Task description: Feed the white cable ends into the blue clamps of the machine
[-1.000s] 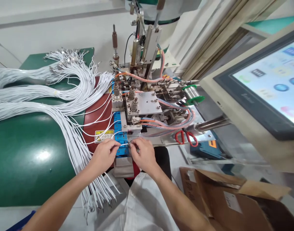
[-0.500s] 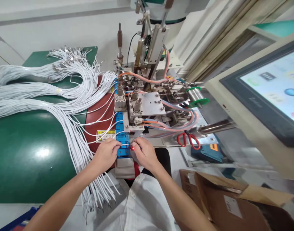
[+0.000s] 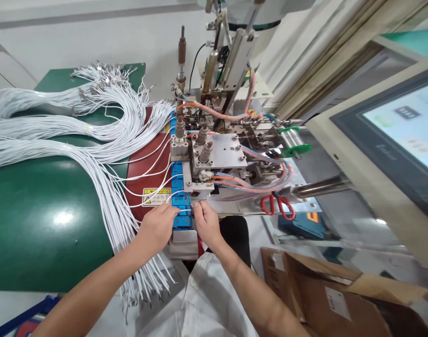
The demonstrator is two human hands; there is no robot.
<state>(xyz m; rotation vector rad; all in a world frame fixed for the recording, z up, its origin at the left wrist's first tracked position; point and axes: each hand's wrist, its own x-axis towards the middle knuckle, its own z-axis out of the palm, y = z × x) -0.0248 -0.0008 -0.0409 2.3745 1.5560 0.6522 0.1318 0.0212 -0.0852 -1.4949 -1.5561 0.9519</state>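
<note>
A white cable (image 3: 185, 210) lies across one of the blue clamp blocks (image 3: 177, 185) at the machine's near left edge. My left hand (image 3: 160, 225) is closed in a pinch on this cable, just left of the block. At the block's right side my right hand (image 3: 207, 223) has thumb and finger pressed together at the cable's end; its fingers hide what the end looks like. Farther up the row, more white cables run into other blue blocks. A large bundle of white cables (image 3: 90, 173) spreads to the left, its loose ends hanging beside my left forearm.
Beyond my hands stands a metal machine (image 3: 219, 152) with air hoses and a solder-like wire spool (image 3: 291, 142). Red-handled scissors (image 3: 277, 206) lie at its right. A touchscreen panel (image 3: 389, 135) juts in from the right, above a cardboard box (image 3: 326, 290). A green table (image 3: 41, 224) is at left.
The scene has shifted slightly to the right in view. A red glow by my right fingertips no longer shows. Both hands stay at the same blue block.
</note>
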